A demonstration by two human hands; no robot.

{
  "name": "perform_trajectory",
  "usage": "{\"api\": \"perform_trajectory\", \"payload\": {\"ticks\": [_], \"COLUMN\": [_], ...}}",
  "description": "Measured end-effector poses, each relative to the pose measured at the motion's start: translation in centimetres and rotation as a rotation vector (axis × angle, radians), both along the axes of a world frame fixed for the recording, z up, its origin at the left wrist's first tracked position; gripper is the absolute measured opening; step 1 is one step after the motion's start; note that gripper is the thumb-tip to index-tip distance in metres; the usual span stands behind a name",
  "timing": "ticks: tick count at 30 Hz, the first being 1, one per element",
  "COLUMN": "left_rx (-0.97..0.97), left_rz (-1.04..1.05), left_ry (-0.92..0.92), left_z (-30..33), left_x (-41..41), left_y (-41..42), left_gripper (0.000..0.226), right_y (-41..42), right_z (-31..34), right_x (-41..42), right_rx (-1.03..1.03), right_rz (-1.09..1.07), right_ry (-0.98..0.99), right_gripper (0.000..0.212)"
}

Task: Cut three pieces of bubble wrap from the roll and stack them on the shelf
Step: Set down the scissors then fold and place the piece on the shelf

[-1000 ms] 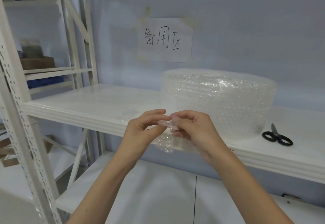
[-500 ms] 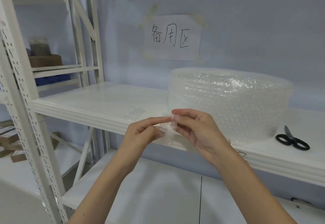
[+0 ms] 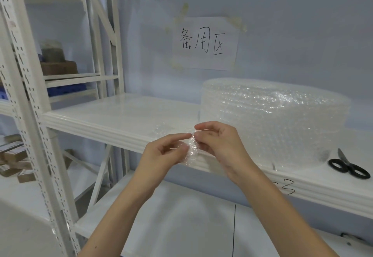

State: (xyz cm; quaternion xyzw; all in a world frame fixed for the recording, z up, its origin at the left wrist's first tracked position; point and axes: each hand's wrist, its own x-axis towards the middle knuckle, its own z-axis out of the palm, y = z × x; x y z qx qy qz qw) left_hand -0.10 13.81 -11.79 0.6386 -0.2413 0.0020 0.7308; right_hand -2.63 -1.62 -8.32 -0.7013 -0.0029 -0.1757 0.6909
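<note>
A big clear roll of bubble wrap (image 3: 272, 119) stands on the white shelf (image 3: 105, 119). In front of the shelf edge, my left hand (image 3: 163, 153) and my right hand (image 3: 220, 143) both pinch a small clear piece of bubble wrap (image 3: 191, 149) between them. It hangs down from the fingertips. Another flat piece of bubble wrap (image 3: 161, 129) lies on the shelf just behind my hands. Black-handled scissors (image 3: 348, 166) lie on the shelf to the right of the roll.
A paper sign (image 3: 205, 42) is taped to the wall above the roll. A white perforated upright (image 3: 26, 99) stands at the left, with boxes (image 3: 58, 67) on the neighbouring rack. A lower white shelf (image 3: 181, 226) lies under my arms.
The view has shifted, so the shelf and roll sit further right. My hands stay together on the small piece, which has been turned and spread a little between the fingers.
</note>
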Motion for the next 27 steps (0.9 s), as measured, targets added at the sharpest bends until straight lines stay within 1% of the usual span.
{"api": "perform_trajectory", "payload": {"ticks": [3, 5, 8, 11, 15, 18, 23, 27], "left_rx": [-0.035, -0.032, -0.023, -0.006, 0.102, 0.141, 0.218, 0.296], "left_rz": [0.054, 0.09, 0.168, 0.273, 0.419, 0.473, 0.569, 0.612], "left_ry": [0.057, 0.078, 0.091, 0.103, 0.06, 0.024, 0.025, 0.027], "left_z": [-0.1, 0.0, 0.3, 0.8, 1.0, 0.7, -0.2, -1.0], "left_x": [0.9, 1.8, 3.5, 5.6, 8.1, 9.7, 11.9, 12.8], "left_y": [1.0, 2.0, 3.9, 5.7, 7.2, 7.5, 7.5, 7.3], "left_gripper": [0.037, 0.039, 0.029, 0.021, 0.013, 0.01, 0.005, 0.009], "right_y": [0.9, 1.6, 2.9, 4.3, 5.9, 6.9, 7.2, 6.7], "right_z": [0.4, 0.8, 1.4, 1.8, 2.0, 1.8, 1.3, 0.6], "right_x": [1.7, 3.1, 5.5, 7.9, 11.4, 13.8, 16.0, 16.9], "right_rx": [-0.063, -0.082, -0.101, -0.179, -0.265, -0.354, -0.53, -0.636], "right_rz": [0.002, 0.016, 0.045, 0.062, 0.037, -0.006, -0.097, -0.135], "right_ry": [0.0, -0.007, -0.016, -0.02, -0.022, -0.037, -0.075, -0.046], "right_gripper": [0.018, 0.017, 0.015, 0.012, 0.013, 0.01, 0.011, 0.017]}}
